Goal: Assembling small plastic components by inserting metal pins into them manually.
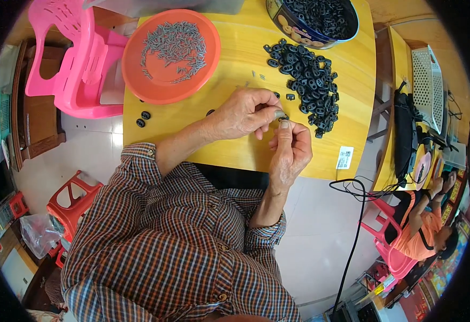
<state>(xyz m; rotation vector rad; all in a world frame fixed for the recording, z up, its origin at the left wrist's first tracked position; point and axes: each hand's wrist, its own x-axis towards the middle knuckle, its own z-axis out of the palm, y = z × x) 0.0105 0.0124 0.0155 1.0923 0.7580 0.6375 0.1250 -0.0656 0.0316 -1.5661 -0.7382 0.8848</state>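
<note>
My left hand [240,114] and my right hand [290,153] meet over the yellow table [229,155], near its front edge. Fingers and thumbs of both pinch one small black plastic piece [284,118], mostly covered by my fingertips. A heap of black oval two-holed cord-lock pieces [313,80] lies just beyond my right hand. To the left, a round orange dish [133,80] holds many small thin grey springs or pins [176,48]; their exact kind is too small to tell. Several loose grey ones lie beyond my fingers.
A dark round tin [299,33] full of black pieces stands at the far right. Two black pieces [142,119] lie near the table's left edge. A white label [345,158] is on the right corner. Pink chair [79,59] left; black cable [353,231] and seated person [423,231] right.
</note>
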